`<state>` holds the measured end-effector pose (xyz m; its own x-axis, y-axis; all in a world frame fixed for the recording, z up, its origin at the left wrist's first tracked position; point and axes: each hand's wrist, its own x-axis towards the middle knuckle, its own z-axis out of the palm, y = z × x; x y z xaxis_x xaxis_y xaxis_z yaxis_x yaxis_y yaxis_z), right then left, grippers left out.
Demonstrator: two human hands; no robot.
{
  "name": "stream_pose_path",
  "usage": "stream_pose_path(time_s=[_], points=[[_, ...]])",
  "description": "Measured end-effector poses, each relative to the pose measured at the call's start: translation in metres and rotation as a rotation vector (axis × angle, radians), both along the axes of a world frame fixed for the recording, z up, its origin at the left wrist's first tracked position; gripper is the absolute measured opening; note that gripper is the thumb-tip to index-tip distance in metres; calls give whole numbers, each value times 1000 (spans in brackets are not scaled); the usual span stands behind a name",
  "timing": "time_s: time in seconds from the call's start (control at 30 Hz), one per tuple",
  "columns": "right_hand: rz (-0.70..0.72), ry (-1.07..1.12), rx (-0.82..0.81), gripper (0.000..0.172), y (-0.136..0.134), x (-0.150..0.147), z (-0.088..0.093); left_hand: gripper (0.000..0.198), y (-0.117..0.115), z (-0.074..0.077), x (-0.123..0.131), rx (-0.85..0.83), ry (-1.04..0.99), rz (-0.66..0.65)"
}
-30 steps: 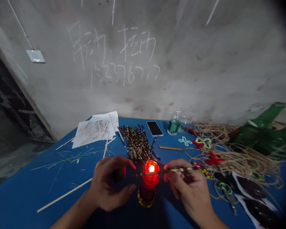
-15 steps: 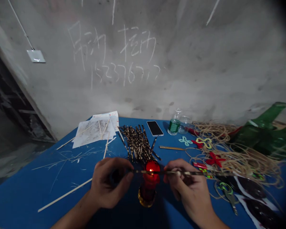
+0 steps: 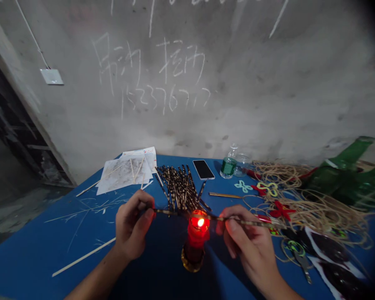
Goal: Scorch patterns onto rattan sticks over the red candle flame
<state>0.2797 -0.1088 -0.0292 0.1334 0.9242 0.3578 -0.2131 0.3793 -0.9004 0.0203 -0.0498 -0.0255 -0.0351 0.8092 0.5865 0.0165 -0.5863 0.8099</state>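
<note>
head cam: banded stick (image 3: 214, 217) in l fingers (image 3: 143, 225), r fingers (image 3: 237, 233), nr flame (image 3: 200, 222)

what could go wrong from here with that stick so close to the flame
The banded stick spans the mouth of the lit red holder, so it might scorch or catch.
The right grip is close enough to the flame to be tinted red; its fingers could get burned.
The pile of sticks lies just behind the holder and might ignite if that tipped backward.
</note>
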Motion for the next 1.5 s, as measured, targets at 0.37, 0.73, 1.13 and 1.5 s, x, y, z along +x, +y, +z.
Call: stream_pose_path(time_s=[0.37,0.73,1.13,1.5], points=[[-9,-32,-12,31,-1,4,-4,33,3,9,8,-78,-196,-52],[33,-73,-65,47,-3,2,-1,24,3,21,14,-148,-221,14],[38,-12,-93,44,-6,-1,3,29,1,23,13,-160,-203,-2],[36,1,-28,35,-1,4,2,43,1,14,8,-57,-71,4]])
